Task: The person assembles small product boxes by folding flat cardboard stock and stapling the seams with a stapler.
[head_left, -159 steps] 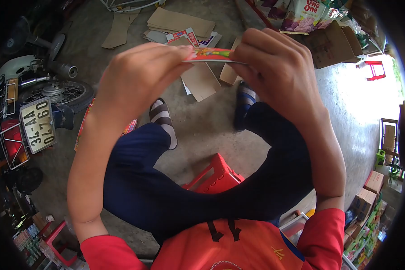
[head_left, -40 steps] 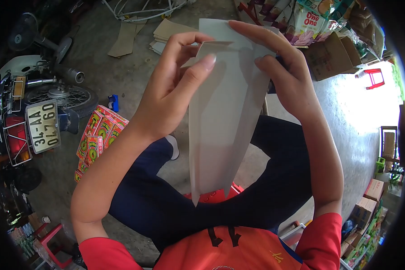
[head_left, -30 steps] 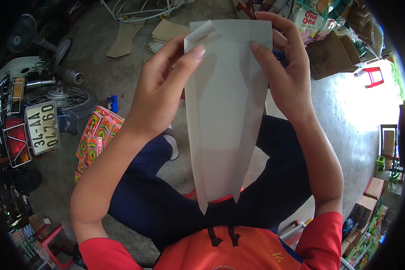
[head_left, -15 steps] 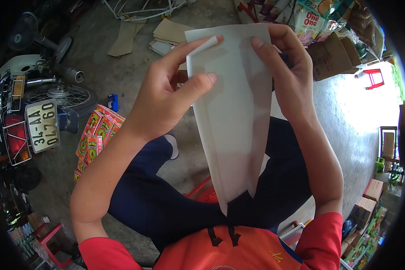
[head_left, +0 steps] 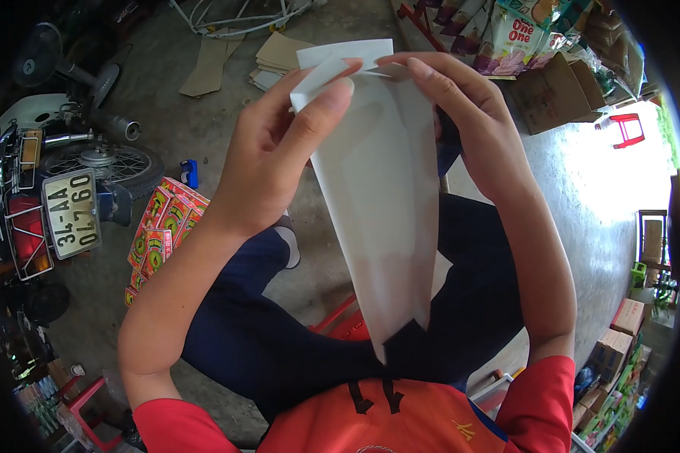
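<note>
I hold a long pale grey carton blank [head_left: 381, 204] upright in front of me, its plain inner side toward the camera. My left hand [head_left: 272, 151] grips its upper left edge, thumb and forefinger pinching a small flap at the top corner. My right hand [head_left: 461, 121] grips the upper right edge, fingertips pressing a top flap inward. The blank's notched lower end hangs over my lap, above a red plastic stool [head_left: 344, 325].
A stack of red and yellow printed cartons [head_left: 162, 230] lies on the concrete floor at left, beside a parked motorbike [head_left: 60, 189]. Flat cardboard sheets [head_left: 279, 57] lie ahead. Snack bags and a brown box [head_left: 551, 83] stand at upper right.
Five seconds ago I held a flat red carton edge-on. Now its grey inside faces me, and over the last second my fingers have folded the top flaps inward while the blank tilted slightly.
</note>
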The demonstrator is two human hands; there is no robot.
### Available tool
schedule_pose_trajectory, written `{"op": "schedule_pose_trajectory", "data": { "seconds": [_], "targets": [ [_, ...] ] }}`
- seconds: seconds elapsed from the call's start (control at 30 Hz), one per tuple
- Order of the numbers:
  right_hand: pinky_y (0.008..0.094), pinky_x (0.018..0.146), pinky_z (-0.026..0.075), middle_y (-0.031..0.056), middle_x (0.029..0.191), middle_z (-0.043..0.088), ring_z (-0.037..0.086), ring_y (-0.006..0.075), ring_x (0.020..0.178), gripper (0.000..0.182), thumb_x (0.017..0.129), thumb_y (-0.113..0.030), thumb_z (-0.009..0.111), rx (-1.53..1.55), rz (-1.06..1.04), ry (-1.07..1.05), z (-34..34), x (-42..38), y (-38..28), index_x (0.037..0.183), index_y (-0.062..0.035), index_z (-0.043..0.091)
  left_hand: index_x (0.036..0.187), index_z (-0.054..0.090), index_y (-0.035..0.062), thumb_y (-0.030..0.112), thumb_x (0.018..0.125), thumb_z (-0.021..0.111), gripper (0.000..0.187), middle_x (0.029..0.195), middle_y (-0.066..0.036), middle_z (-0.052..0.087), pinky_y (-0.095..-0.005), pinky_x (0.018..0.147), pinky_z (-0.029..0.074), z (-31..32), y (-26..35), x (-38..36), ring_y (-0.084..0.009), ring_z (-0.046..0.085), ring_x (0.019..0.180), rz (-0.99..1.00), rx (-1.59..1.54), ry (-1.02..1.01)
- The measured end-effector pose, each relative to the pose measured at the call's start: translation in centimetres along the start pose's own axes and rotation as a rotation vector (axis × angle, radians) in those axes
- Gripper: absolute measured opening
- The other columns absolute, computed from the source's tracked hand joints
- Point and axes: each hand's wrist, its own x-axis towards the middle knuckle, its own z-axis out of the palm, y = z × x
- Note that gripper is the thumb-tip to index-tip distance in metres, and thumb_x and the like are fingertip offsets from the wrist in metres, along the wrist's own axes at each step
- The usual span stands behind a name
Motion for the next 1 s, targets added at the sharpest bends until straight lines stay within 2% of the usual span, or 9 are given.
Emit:
{"op": "schedule_pose_trajectory", "data": {
  "seconds": [0.17, 0.27, 0.37, 0.53, 0.67, 0.77, 0.83, 0.87, 1.0],
  "targets": [
    [0.0252, 0.07, 0.044, -0.0013, 0.095, 0.07, 0.058, 0.006, 0.083, 0.039, 0.105, -0.042, 0.063, 0.041, 0.042, -0.054, 0.1, -0.1, -0.2, 0.12, -0.0081, 0.077, 0.146, 0.06, 0.0021, 0.05, 0.113, 0.037, 0.062, 0.124, -0.006, 0.07, -0.0252, 0.09, 0.053, 0.1, 0.4, -0.2, -0.0101, 0.067, 0.106, -0.067, -0.088, -0.028],
    [0.0243, 0.069, 0.043, -0.0017, 0.094, 0.07, 0.057, 0.0051, 0.08, 0.039, 0.105, -0.041, 0.063, 0.037, 0.005, -0.062, -0.1, -0.1, -0.2, 0.119, -0.0074, 0.077, 0.147, 0.059, 0.003, 0.053, 0.114, 0.031, 0.066, 0.125, -0.008, 0.071, -0.0268, 0.091, 0.056, 0.2, 0.8, -0.1, -0.0112, 0.068, 0.106, -0.061, -0.024, -0.024],
    [0.0228, 0.068, 0.043, -0.0025, 0.093, 0.07, 0.055, 0.0041, 0.077, 0.037, 0.105, -0.04, 0.064, 0.066, -0.009, -0.062, 0.0, -0.1, -0.1, 0.118, -0.0072, 0.077, 0.148, 0.059, 0.0045, 0.048, 0.115, 0.036, 0.059, 0.12, -0.007, 0.072, -0.0267, 0.088, 0.057, 0.0, 0.1, 0.3, -0.0098, 0.068, 0.106, 0.043, 0.08, -0.013],
    [0.0216, 0.066, 0.042, -0.0027, 0.092, 0.07, 0.052, 0.0036, 0.074, 0.032, 0.104, -0.034, 0.066, 0.099, 0.002, -0.099, 0.0, -0.4, -0.7, 0.121, -0.0076, 0.074, 0.149, 0.056, 0.0053, 0.038, 0.115, 0.044, 0.049, 0.112, -0.002, 0.068, -0.024, 0.085, 0.052, -0.7, 0.1, 0.2, -0.005, 0.063, 0.097, 0.03, 0.132, -0.043],
    [0.0197, 0.065, 0.042, 0.002, 0.109, 0.071, 0.058, 0.0024, 0.082, 0.049, 0.106, -0.037, 0.063, 0.157, -0.012, -0.035, 0.6, -0.6, -0.8, 0.147, -0.0103, 0.056, 0.15, 0.042, 0.0065, 0.037, 0.113, 0.051, 0.049, 0.107, -0.003, 0.065, -0.0223, 0.083, 0.049, 0.2, -0.6, 0.0, -0.0035, 0.059, 0.09, 0.136, 0.063, 0.116],
    [0.0195, 0.064, 0.042, 0.004, 0.112, 0.07, 0.058, 0.0031, 0.081, 0.055, 0.106, -0.035, 0.062, 0.23, -0.009, 0.018, 1.5, -1.1, -1.5, 0.152, -0.0083, 0.048, 0.148, 0.034, 0.009, 0.039, 0.111, 0.055, 0.052, 0.112, -0.006, 0.064, -0.0226, 0.084, 0.05, 1.9, 0.0, 0.3, -0.0052, 0.06, 0.097, 0.163, -0.094, 0.257],
    [0.0195, 0.063, 0.042, 0.0045, 0.112, 0.068, 0.057, 0.0037, 0.078, 0.054, 0.106, -0.035, 0.062, 0.226, -0.064, -0.016, 1.7, -1.2, -1.7, 0.15, -0.0069, 0.049, 0.148, 0.037, 0.0088, 0.042, 0.111, 0.055, 0.053, 0.118, -0.007, 0.063, -0.0235, 0.087, 0.05, 0.8, 0.5, 0.4, -0.0067, 0.06, 0.103, 0.084, -0.181, 0.153],
    [0.0208, 0.065, 0.042, 0.0037, 0.107, 0.067, 0.057, 0.0052, 0.078, 0.054, 0.107, -0.032, 0.062, 0.285, 0.018, -0.061, 1.3, -1.2, -2.0, 0.151, -0.0046, 0.048, 0.148, 0.038, 0.0087, 0.043, 0.111, 0.055, 0.053, 0.121, -0.008, 0.062, -0.0239, 0.089, 0.05, 0.4, 0.6, 0.4, -0.0075, 0.06, 0.106, 0.044, -0.223, 0.102],
    [0.0251, 0.07, 0.044, 0.0038, 0.101, 0.061, 0.056, 0.0101, 0.081, 0.062, 0.109, -0.028, 0.061, 0.413, 0.151, -0.177, 0.1, -0.6, -1.8, 0.159, -0.0015, 0.035, 0.146, 0.043, 0.0084, 0.049, 0.111, 0.049, 0.053, 0.124, -0.008, 0.062, -0.0253, 0.091, 0.052, 0.7, 0.4, 0.6, -0.0098, 0.062, 0.11, 0.022, -0.262, 0.145]
  ]
}}
